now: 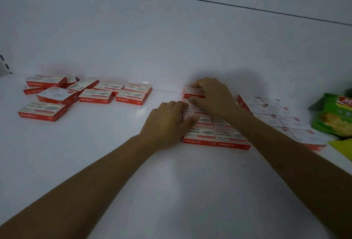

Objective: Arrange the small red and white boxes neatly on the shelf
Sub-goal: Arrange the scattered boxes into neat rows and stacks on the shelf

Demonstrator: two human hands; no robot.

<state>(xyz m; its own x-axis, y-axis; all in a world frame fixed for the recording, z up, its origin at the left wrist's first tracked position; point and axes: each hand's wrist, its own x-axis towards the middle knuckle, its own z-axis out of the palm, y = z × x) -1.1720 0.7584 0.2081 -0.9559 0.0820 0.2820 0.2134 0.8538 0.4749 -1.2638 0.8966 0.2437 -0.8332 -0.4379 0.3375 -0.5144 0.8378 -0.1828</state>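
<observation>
- The far box [192,91] of the arranged block [202,135] is grasped by the right hand [214,96].
- The block's left edge is pressed by the released left hand [167,122].
- Loose boxes [95,96] are scattered left on the shelf [171,181].

Shelf [114,162]: glossy white, greyish in shadow.
Back panel [171,38]: white, crossed by a thin dark line.
Loose boxes [95,96]: red sides with white lettering; white tops with a grey picture and a red strip.
Arranged boxes [202,135]: same red-and-white print.
Right-hand block of boxes [274,113]: mostly white tops, small red marks, red edges.
Packet [333,116]: green, yellow picture, red label.
Sheet [342,146]: yellow.
</observation>
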